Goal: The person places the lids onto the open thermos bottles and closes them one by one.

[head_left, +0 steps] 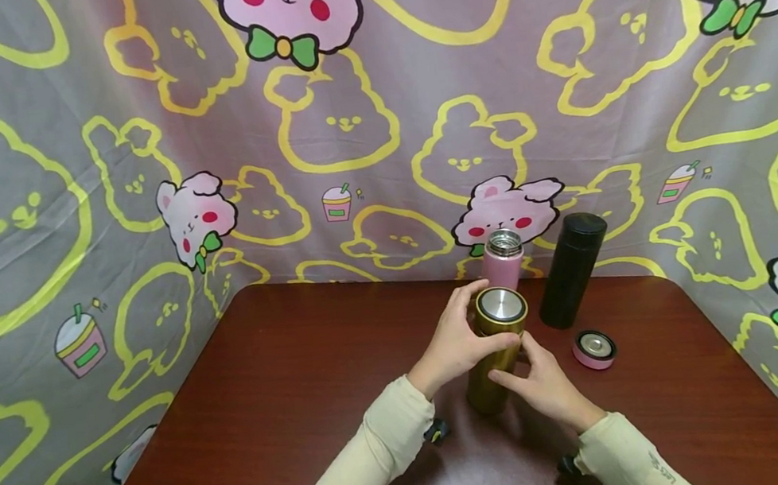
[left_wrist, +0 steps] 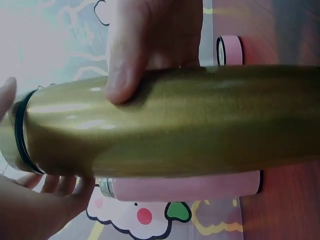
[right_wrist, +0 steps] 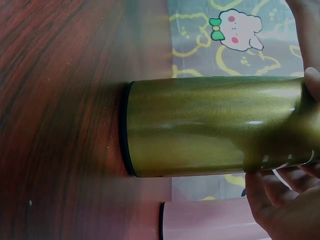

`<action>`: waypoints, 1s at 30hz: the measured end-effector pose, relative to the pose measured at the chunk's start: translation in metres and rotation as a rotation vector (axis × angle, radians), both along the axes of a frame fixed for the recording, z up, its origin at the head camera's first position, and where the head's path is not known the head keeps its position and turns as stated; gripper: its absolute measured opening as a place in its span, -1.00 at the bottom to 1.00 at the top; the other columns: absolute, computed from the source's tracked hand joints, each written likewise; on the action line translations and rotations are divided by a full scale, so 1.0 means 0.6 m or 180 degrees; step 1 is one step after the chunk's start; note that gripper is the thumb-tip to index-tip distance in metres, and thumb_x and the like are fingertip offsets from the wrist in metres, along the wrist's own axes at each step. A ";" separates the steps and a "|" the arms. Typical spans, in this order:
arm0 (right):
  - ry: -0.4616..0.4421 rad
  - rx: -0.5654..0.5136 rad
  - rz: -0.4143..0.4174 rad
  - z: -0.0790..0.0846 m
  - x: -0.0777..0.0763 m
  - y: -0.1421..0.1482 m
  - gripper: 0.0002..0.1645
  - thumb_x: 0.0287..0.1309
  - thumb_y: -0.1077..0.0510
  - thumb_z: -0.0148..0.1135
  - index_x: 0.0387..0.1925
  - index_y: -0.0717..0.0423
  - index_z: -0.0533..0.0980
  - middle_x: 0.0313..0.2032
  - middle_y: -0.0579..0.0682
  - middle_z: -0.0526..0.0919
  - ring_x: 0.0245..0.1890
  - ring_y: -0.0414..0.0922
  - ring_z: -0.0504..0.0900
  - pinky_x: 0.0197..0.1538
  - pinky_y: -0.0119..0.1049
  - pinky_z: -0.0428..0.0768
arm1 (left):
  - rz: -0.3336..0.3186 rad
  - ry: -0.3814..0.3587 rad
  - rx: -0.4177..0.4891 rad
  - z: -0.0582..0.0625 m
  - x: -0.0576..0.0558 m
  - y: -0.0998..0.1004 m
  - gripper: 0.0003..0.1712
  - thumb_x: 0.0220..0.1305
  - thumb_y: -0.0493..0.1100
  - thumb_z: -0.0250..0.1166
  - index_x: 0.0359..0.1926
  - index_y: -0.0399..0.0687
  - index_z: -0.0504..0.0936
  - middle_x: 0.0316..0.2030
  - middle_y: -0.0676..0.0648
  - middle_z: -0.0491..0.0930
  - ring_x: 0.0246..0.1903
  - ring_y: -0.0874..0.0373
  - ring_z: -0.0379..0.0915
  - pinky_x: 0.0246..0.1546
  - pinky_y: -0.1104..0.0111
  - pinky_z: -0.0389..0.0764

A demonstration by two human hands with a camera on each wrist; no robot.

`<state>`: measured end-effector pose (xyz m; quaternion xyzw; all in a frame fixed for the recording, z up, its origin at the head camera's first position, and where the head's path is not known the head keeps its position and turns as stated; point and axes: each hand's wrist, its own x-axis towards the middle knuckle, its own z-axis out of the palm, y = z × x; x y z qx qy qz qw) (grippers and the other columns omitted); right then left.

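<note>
A gold thermos (head_left: pixel 487 391) with a steel-topped lid (head_left: pixel 501 305) stands upright on the table in front of me. My left hand (head_left: pixel 457 344) grips the lid from the left, thumb across the front and fingers round the far side. Lower down, my right hand (head_left: pixel 548 386) holds the body from the right. In the left wrist view a dark ring (left_wrist: pixel 22 132) runs between lid and body, and the right thumb (left_wrist: pixel 122 82) lies along the gold surface. The black base edge (right_wrist: pixel 126 129) shows in the right wrist view.
Behind the gold thermos stands a pink thermos (head_left: pixel 502 268) with its threaded mouth uncovered. To its right is a tall black thermos (head_left: pixel 573 273). A pink lid (head_left: pixel 594 350) lies upside down on the brown table (head_left: pixel 290 382). A patterned cloth (head_left: pixel 362 133) hangs behind and at the sides.
</note>
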<state>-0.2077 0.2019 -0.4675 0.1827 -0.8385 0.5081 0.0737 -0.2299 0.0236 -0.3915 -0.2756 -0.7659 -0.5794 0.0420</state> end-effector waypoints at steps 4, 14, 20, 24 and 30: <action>-0.0003 0.0000 -0.0017 0.000 0.001 0.000 -0.25 0.00 0.02 0.44 0.20 -0.01 0.29 0.06 0.03 0.52 0.01 0.03 0.52 0.01 0.07 0.49 | 0.0105 0.0086 -0.0019 -0.002 -0.001 0.003 -0.09 -0.08 -0.06 0.53 0.29 -0.04 0.29 0.02 0.05 0.37 -0.07 0.23 0.39 -0.08 0.41 0.47; 0.0031 -0.0007 -0.0007 0.001 0.000 0.001 -0.23 -0.01 0.04 0.44 0.21 -0.01 0.28 0.05 0.03 0.52 0.00 0.03 0.52 0.01 0.09 0.48 | -0.0227 -0.0079 0.0212 -0.008 -0.009 -0.001 -0.17 0.03 -0.18 0.46 0.29 -0.14 0.25 0.00 0.02 0.45 -0.11 0.24 0.47 -0.11 0.40 0.50; -0.0009 -0.0012 -0.0020 0.001 0.000 0.001 -0.22 -0.02 0.03 0.45 0.22 -0.05 0.28 0.05 0.01 0.52 0.00 0.01 0.52 0.01 0.07 0.48 | -0.0373 -0.0020 0.0219 -0.009 -0.011 -0.005 -0.23 0.09 -0.20 0.39 0.30 -0.13 0.25 0.01 -0.01 0.48 -0.13 0.25 0.47 -0.13 0.39 0.50; -0.0046 -0.0037 -0.0006 0.002 0.002 0.000 -0.21 -0.01 0.02 0.44 0.23 -0.06 0.27 0.06 0.01 0.51 0.02 0.03 0.52 0.01 0.07 0.48 | -0.0507 -0.0090 0.0227 -0.002 -0.009 -0.008 -0.24 0.12 -0.25 0.34 0.32 -0.18 0.23 0.05 -0.11 0.46 -0.11 0.27 0.45 -0.10 0.38 0.49; -0.0109 -0.0047 -0.0010 0.004 0.003 0.001 -0.20 -0.01 -0.01 0.44 0.23 -0.04 0.26 0.06 0.04 0.51 0.01 0.05 0.52 0.01 0.12 0.48 | -0.0692 -0.0110 0.0304 -0.010 -0.016 -0.007 -0.24 0.16 -0.27 0.27 0.37 -0.11 0.18 0.12 -0.18 0.40 -0.01 0.21 0.42 -0.02 0.38 0.46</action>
